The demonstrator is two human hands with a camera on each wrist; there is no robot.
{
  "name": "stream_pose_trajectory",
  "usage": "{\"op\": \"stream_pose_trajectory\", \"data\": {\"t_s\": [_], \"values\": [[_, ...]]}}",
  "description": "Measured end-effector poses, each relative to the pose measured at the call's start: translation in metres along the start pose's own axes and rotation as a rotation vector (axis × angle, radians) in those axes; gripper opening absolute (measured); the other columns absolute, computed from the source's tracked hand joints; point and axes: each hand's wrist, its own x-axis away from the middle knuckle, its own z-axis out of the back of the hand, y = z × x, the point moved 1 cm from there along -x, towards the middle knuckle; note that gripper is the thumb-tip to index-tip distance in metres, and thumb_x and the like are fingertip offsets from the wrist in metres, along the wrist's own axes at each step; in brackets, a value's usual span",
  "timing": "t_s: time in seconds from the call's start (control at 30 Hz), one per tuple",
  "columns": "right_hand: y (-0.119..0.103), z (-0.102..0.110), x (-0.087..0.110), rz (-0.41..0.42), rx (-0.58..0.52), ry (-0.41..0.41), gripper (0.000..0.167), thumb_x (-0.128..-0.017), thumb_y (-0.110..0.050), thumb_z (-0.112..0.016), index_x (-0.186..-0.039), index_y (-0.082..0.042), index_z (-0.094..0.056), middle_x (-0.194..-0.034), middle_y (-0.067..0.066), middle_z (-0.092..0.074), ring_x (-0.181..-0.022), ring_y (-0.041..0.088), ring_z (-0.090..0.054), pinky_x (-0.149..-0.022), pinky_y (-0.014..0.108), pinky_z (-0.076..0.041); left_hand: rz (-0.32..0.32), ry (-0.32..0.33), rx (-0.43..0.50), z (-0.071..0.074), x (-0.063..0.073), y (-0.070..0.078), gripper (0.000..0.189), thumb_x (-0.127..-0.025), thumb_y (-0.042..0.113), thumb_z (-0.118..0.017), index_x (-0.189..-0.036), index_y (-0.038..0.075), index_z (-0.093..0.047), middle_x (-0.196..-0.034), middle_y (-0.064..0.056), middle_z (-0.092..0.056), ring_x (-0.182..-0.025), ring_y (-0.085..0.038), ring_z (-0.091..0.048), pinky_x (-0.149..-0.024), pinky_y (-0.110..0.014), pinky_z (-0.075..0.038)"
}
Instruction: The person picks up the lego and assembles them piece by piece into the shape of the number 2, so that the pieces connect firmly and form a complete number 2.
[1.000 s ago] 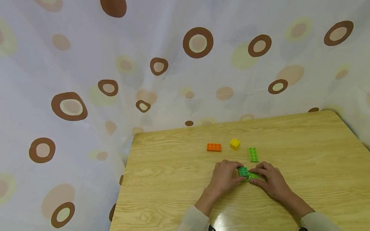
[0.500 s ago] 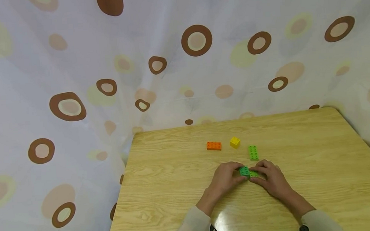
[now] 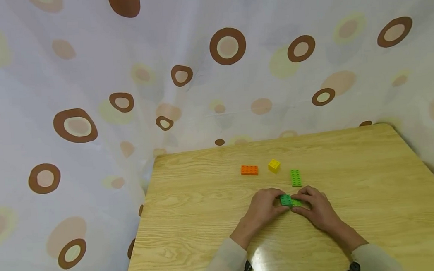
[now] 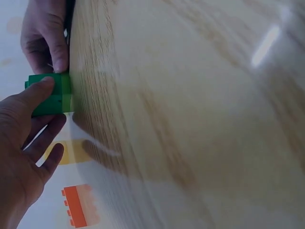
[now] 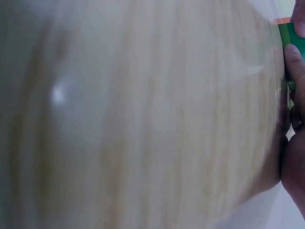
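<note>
A dark green toy building brick [image 3: 285, 200] sits on the left end of a light green brick [image 3: 296, 202], near the middle of the table. My left hand [image 3: 263, 205] pinches the dark green brick between thumb and fingers. From the other side, my right hand [image 3: 317, 209] grips the light green brick, thumb in front and fingers behind. In the left wrist view, the dark green brick [image 4: 46, 102] rests against the thin light green layer [image 4: 66, 91] close to the tabletop. The right wrist view catches only part of my right hand [image 5: 296, 90] at its edge.
Behind the hands lie an orange brick [image 3: 249, 170], a yellow brick [image 3: 274, 165] and another light green brick [image 3: 296, 178]. The wooden table [image 3: 192, 220] meets a patterned curtain [image 3: 201, 128] at its back edge.
The dark green brick has shifted slightly and now lines up squarely over the light green brick's left end. Both hands keep their hold; the head view has moved a little.
</note>
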Motion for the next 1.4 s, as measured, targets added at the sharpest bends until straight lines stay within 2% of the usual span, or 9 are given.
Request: {"op": "stream_pose_trajectory", "data": {"t_s": [0.13, 0.33, 0.5, 0.7, 0.9, 1.03, 1.17, 1.27, 1.4], "values": [[-0.002, -0.001, -0.003, 0.016, 0.014, -0.003, 0.038, -0.078, -0.021, -0.085, -0.112, -0.011, -0.074, -0.104, -0.001, -0.058, -0.091, 0.017, -0.053, -0.073, 0.037, -0.032, 0.018, 0.008, 0.02, -0.001, 0.002, -0.004, 0.032, -0.083, 0.038, -0.08, -0.11, 0.023, -0.073, -0.108, 0.015, -0.068, -0.1, 0.001, -0.061, -0.085, -0.014, -0.046], [-0.002, -0.001, -0.003, 0.003, 0.021, -0.006, 0.038, -0.078, -0.022, -0.085, -0.113, -0.012, -0.074, -0.104, -0.002, -0.058, -0.093, 0.019, -0.053, -0.074, 0.037, -0.032, 0.081, 0.041, 0.169, -0.014, 0.005, -0.015, 0.037, -0.083, 0.043, -0.079, -0.114, 0.024, -0.072, -0.11, 0.018, -0.066, -0.1, 0.0, -0.055, -0.088, -0.016, -0.043], [-0.002, -0.004, -0.002, 0.007, 0.026, -0.034, 0.043, -0.076, -0.031, -0.086, -0.115, -0.015, -0.074, -0.105, -0.004, -0.058, -0.094, 0.016, -0.051, -0.074, 0.037, -0.031, 0.072, 0.069, 0.23, -0.018, 0.015, -0.029, 0.042, -0.082, 0.049, -0.078, -0.115, 0.024, -0.072, -0.111, 0.019, -0.065, -0.101, 0.0, -0.051, -0.089, -0.018, -0.042], [-0.002, -0.003, -0.003, -0.028, 0.006, -0.066, 0.05, -0.077, -0.045, -0.083, -0.117, -0.017, -0.073, -0.107, -0.008, -0.059, -0.1, 0.016, -0.051, -0.079, 0.039, -0.033, 0.075, 0.095, 0.247, -0.01, 0.035, -0.051, 0.045, -0.082, 0.05, -0.077, -0.118, 0.024, -0.07, -0.113, 0.018, -0.063, -0.107, -0.001, -0.051, -0.094, -0.022, -0.043], [-0.004, -0.001, -0.004, -0.087, -0.029, -0.045, 0.039, -0.082, -0.04, -0.081, -0.111, -0.015, -0.073, -0.105, -0.005, -0.061, -0.099, 0.02, -0.055, -0.08, 0.041, -0.032, 0.09, 0.13, 0.269, 0.005, 0.051, -0.073, 0.043, -0.082, 0.045, -0.079, -0.118, 0.023, -0.07, -0.113, 0.016, -0.064, -0.109, -0.004, -0.053, -0.095, -0.027, -0.044], [-0.009, -0.01, -0.014, -0.089, -0.03, -0.008, 0.03, -0.086, -0.035, -0.078, -0.108, -0.016, -0.074, -0.101, -0.006, -0.062, -0.094, 0.019, -0.056, -0.078, 0.041, -0.034, 0.11, 0.181, 0.239, 0.016, 0.063, -0.093, 0.042, -0.082, 0.045, -0.08, -0.117, 0.024, -0.07, -0.113, 0.018, -0.064, -0.109, -0.004, -0.054, -0.098, -0.033, -0.041], [-0.016, -0.025, -0.03, -0.064, -0.045, 0.02, 0.031, -0.088, -0.032, -0.076, -0.112, -0.013, -0.072, -0.104, -0.004, -0.062, -0.096, 0.017, -0.056, -0.081, 0.042, -0.042, 0.111, 0.2, 0.209, 0.025, 0.077, -0.108, 0.042, -0.081, 0.045, -0.08, -0.117, 0.024, -0.07, -0.114, 0.017, -0.065, -0.112, -0.005, -0.054, -0.1, -0.038, -0.039], [-0.021, -0.039, -0.048, -0.042, -0.097, -0.013, 0.039, -0.09, -0.033, -0.074, -0.121, -0.011, -0.067, -0.116, -0.004, -0.06, -0.109, 0.017, -0.055, -0.089, 0.042, -0.044, 0.13, 0.196, 0.262, 0.028, 0.086, -0.115, 0.042, -0.082, 0.042, -0.08, -0.117, 0.022, -0.07, -0.116, 0.014, -0.064, -0.112, -0.006, -0.054, -0.099, -0.034, -0.043], [-0.021, -0.059, -0.077, -0.057, -0.139, -0.066, 0.055, -0.092, -0.04, -0.07, -0.136, -0.011, -0.057, -0.139, 0.002, -0.051, -0.131, 0.025, -0.044, -0.102, 0.051, -0.037, 0.144, 0.184, 0.316, 0.026, 0.087, -0.114, 0.042, -0.082, 0.041, -0.08, -0.118, 0.022, -0.069, -0.118, 0.014, -0.062, -0.112, -0.006, -0.054, -0.097, -0.029, -0.044]]}}
